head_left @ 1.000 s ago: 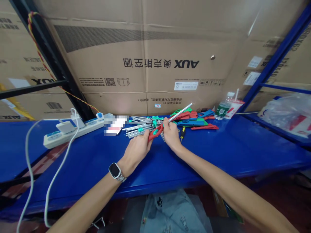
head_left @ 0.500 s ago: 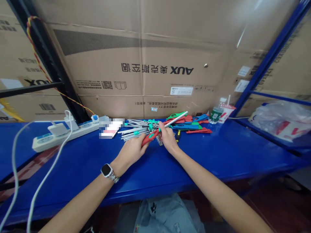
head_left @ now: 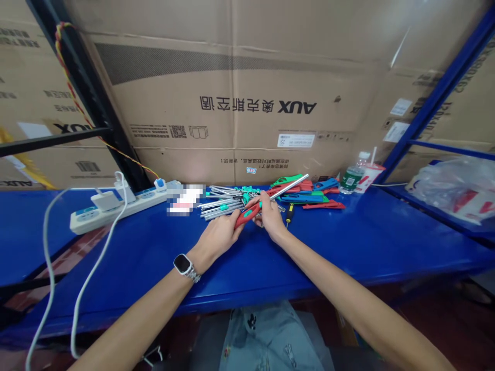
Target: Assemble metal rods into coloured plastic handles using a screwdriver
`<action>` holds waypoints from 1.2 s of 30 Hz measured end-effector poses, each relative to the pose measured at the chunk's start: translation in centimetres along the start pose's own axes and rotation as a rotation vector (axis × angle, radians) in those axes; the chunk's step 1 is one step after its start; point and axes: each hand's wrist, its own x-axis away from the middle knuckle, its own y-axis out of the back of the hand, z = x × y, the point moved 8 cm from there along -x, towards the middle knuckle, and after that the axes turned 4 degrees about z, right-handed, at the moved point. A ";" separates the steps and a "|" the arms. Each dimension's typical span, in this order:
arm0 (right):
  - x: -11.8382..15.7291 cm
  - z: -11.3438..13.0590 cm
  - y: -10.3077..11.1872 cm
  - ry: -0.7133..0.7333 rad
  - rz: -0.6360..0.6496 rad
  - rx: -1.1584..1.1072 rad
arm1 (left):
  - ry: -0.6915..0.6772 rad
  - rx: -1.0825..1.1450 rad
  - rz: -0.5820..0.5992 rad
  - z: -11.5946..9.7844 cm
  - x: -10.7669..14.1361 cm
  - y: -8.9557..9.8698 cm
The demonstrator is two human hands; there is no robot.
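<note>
Red handle [head_left: 243, 218]: between both hands, raised above the near side of the rod pile; slanted, farther end up to the right; green inlays along the face.
Silver rod [head_left: 291, 186]: beyond the right hand, in line with the red handle, far end pointing up and right over the loose coloured handles; joint covered by fingers, cannot tell how deeply seated.
Left hand [head_left: 219, 234]: wrapped around the near end of the red handle, thumb along the top.
Right hand [head_left: 272, 219]: closed about the far end of the red handle, where the silver rod emerges; exact finger placement partly hidden.
Rod pile [head_left: 220, 206]: silver lengths with green fittings, behind and left of the hands.
Loose coloured handles [head_left: 301, 198]: red, green and blue, heaped to the right.
Screwdriver [head_left: 291, 212]: yellow and black, just right of the right hand, on the blue table [head_left: 154, 268].
Step in hand: apparently working handle and rod against each other; fitting or loosening, cannot tell.
Next move: seems to call for a steady left hold, and rod kept in line with handle.
</note>
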 end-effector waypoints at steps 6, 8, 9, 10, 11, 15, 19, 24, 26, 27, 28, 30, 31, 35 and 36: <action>2.0 0.1 -1.6 0.039 0.177 0.099 | -0.047 0.371 -0.146 -0.6 -0.6 0.1; 2.6 1.1 -1.9 0.175 0.185 0.179 | -0.078 0.472 -0.183 -1.0 -0.5 -0.1; 2.7 1.4 -2.0 0.222 0.186 0.215 | -0.097 0.496 -0.180 -1.3 -0.3 -0.2; 2.7 1.6 -2.0 0.245 0.182 0.235 | -0.117 0.497 -0.166 -1.6 -0.2 -0.2; 2.6 1.7 -1.9 0.250 0.173 0.239 | -0.138 0.474 -0.152 -1.9 0.1 -0.1; 1.9 2.4 -0.3 0.246 0.103 0.189 | -0.194 0.281 -0.340 -2.2 1.4 3.3; 2.4 2.3 0.2 0.174 0.241 0.417 | -0.208 0.210 -0.699 -1.1 3.3 7.5; 3.9 1.3 -1.2 0.206 0.570 0.877 | -0.500 0.129 -0.784 -3.1 4.7 7.6; 4.0 1.1 -1.8 0.253 0.647 0.982 | -0.600 0.107 -0.741 -4.1 4.9 6.9; 4.0 1.1 -2.1 0.291 0.674 1.013 | -0.623 0.108 -0.716 -4.4 4.8 6.6; 3.9 1.1 -2.4 0.325 0.701 1.030 | -0.619 0.113 -0.687 -4.5 4.5 6.3; 3.6 1.1 -2.7 0.368 0.735 1.044 | -0.561 0.129 -0.607 -4.3 3.7 5.8; 3.3 1.1 -2.8 0.375 0.739 1.042 | -0.525 0.136 -0.556 -4.1 3.3 5.5; 2.5 2.3 -1.2 0.403 0.596 0.922 | -0.423 0.179 -0.372 -3.2 1.9 4.4; 2.2 2.7 -0.1 0.393 0.515 0.889 | -0.423 0.182 -0.328 -3.3 1.8 4.0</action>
